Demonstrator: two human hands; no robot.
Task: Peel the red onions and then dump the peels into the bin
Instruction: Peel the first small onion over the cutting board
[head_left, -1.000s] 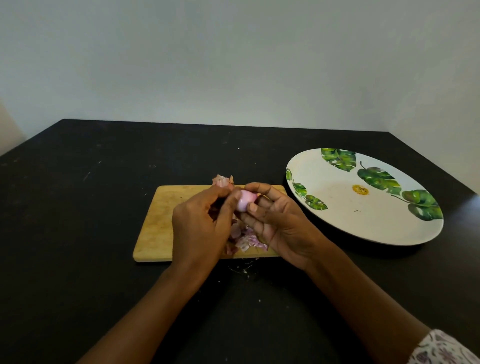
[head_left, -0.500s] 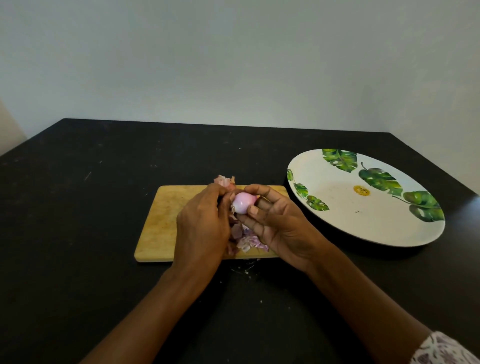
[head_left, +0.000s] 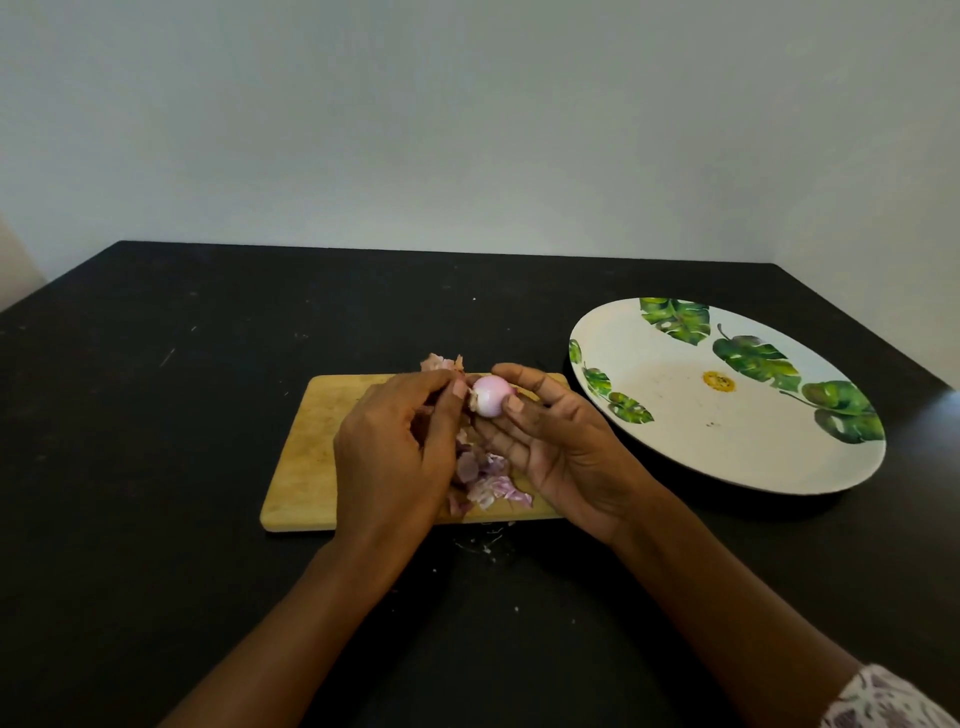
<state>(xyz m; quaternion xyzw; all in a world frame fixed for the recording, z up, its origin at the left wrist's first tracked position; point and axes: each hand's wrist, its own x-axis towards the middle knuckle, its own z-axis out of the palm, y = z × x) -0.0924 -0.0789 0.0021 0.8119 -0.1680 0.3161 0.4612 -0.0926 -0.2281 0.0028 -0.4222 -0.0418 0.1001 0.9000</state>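
The red onion (head_left: 490, 396) is basically peeled: small, smooth, shiny pale pink, with a ragged bit of skin hanging off its left end. It's dead centre of the frame, held in the fingertips of the right hand (head_left: 561, 447), with the left hand (head_left: 395, 452) pinching at that left end. The peels (head_left: 488, 480) are a papery purple-and-white heap on the cutting board (head_left: 311, 447) just below it, plus a few dry pinkish scraps (head_left: 440, 362) at the board's far edge.

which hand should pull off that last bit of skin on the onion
Left hand: its fingertips pinch the loose skin at the onion's end, while the right hand holds it steady.
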